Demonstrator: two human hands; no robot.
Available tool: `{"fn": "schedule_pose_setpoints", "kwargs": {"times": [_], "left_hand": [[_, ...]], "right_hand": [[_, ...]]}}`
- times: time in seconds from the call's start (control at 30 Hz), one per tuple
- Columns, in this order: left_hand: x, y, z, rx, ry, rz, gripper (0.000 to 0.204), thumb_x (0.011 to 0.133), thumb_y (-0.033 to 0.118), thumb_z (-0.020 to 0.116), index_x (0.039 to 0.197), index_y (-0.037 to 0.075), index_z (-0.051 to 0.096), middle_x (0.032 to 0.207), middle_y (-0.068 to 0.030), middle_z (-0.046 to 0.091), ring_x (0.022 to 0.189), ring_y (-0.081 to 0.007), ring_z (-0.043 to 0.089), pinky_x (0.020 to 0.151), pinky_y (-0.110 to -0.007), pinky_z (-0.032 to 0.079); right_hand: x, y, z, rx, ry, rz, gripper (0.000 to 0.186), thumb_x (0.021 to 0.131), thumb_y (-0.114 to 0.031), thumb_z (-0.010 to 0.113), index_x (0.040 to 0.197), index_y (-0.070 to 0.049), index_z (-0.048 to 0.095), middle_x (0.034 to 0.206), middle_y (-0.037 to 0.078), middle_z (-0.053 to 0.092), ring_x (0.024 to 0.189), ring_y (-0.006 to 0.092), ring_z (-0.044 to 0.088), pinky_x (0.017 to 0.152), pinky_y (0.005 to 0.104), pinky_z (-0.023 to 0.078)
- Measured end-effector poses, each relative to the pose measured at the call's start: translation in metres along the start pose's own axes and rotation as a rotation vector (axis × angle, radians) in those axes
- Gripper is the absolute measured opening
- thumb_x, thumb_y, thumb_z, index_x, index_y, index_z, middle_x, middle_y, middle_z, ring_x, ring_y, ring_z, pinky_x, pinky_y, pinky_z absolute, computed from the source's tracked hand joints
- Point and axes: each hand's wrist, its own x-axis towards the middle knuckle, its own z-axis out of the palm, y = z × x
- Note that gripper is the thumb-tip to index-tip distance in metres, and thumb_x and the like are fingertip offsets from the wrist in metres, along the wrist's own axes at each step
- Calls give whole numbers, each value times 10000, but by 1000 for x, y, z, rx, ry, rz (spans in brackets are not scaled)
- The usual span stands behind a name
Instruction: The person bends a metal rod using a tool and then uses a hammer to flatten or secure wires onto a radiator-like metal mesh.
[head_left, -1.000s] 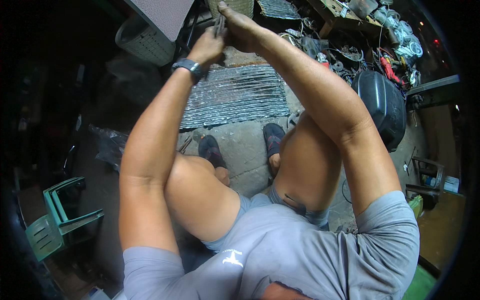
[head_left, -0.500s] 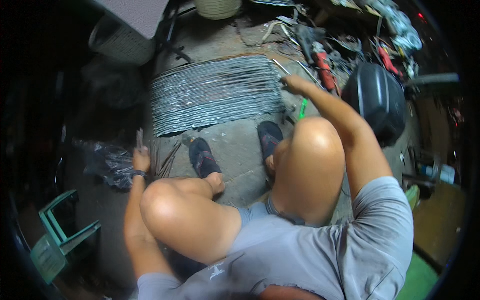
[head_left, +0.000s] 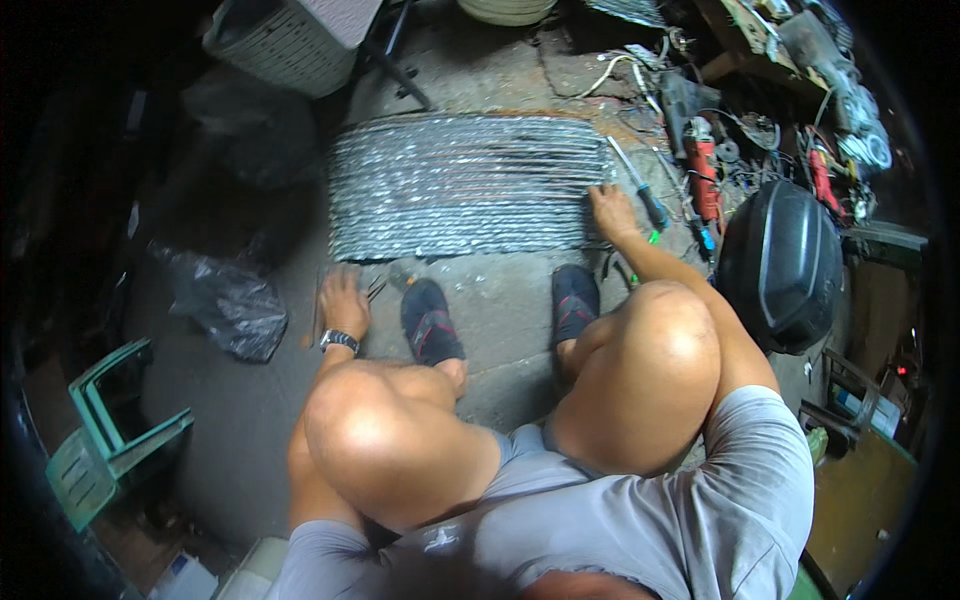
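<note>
A flat mat of shiny metal wires [head_left: 465,185] lies on the concrete floor in front of my feet. My right hand [head_left: 612,210] rests on the mat's right edge, fingers spread over the wire ends. My left hand [head_left: 343,297], with a watch on the wrist, is down on the floor by the mat's near left corner, touching a small bundle of thin dark rods [head_left: 375,287]. I cannot tell if it grips them. A screwdriver [head_left: 640,185] lies just right of my right hand.
A black rounded case [head_left: 785,265] stands at the right, with red tools and cables [head_left: 705,170] behind it. A crumpled dark plastic bag [head_left: 230,305] lies at the left. Green plastic chairs [head_left: 95,430] sit lower left; a white wicker basket [head_left: 285,40] at the top.
Both hands came down from in front of my face. The left went to the floor by the rods, the right to the mat's right edge. My view tilted down.
</note>
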Motion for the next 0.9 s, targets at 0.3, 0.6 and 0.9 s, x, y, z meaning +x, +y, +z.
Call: {"fn": "schedule_pose_setpoints", "kwargs": {"times": [0.3,0.6,0.9], "left_hand": [[68,142,27,84,-358,402,731,997,379,615,1646,303,288,1755,-54,107,1597,-409,79,1242,-674,106],[68,152,41,31,-346,332,661,1039,310,565,1642,304,296,1761,-20,69,1603,-399,32,1247,-677,29],[68,160,35,31,-322,310,786,895,354,649,1617,245,358,1758,-31,79,1589,-446,27,1195,-764,-28]], "right_hand": [[-5,-1,-6,55,-50,100,316,973,-178,506,1234,-244,672,1146,182,626,1094,376,629,871,497,543],[18,16,-27,130,-62,92,289,959,-162,549,1209,-195,690,1083,227,635,1014,423,654,845,521,541],[44,22,-87,168,-320,-43,211,950,-216,606,1132,-173,705,950,184,753,920,387,733,793,515,564]]}}
